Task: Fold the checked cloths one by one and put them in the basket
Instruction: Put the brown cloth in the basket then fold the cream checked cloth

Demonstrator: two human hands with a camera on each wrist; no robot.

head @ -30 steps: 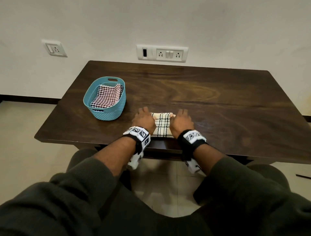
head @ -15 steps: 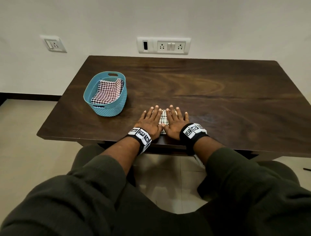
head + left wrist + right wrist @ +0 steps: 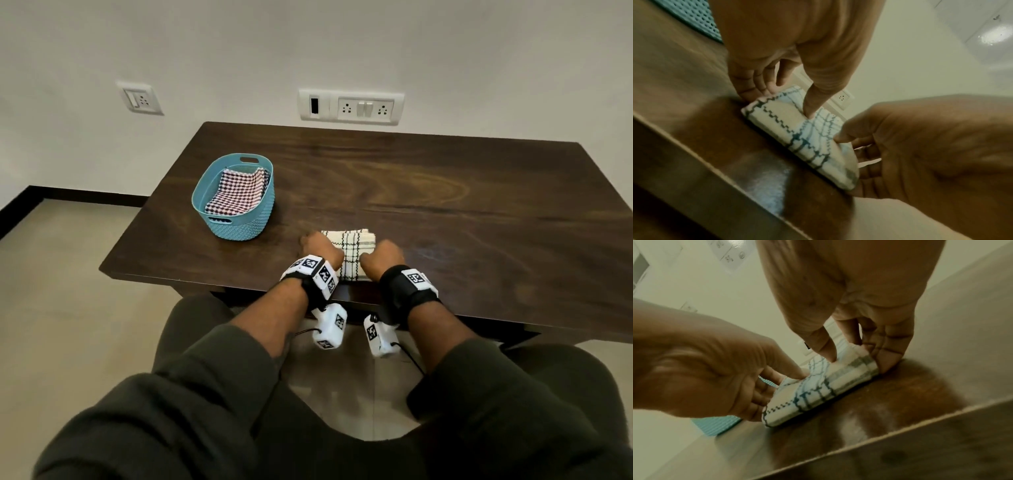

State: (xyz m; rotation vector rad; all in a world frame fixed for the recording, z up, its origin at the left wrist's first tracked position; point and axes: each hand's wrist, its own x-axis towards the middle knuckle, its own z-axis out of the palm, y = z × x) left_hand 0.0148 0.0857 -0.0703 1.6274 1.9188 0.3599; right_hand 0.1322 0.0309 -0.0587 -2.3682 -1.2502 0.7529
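Both palms, flat on the cloth half a second ago, now lift to its ends.
We pinch folded cloth (image 3: 352, 253) between left hand (image 3: 322, 251) and right hand (image 3: 382, 258); basket (image 3: 236, 224) lies left, nearer our left hand.

hands close on folded cloth

both hands, flat and side by side on top of the cream checked cloth (image 3: 352, 255) half a second ago, now grip it from its two sides. the left hand (image 3: 320, 251) has slid to the cloth's left edge, thumb on top and fingers curled at the edge; the right hand (image 3: 382, 257) has done the same at the right edge. between the two grips the cloth's top face, then nearly covered, now shows. both wrists have lifted, and the wrist cameras hang in view again.
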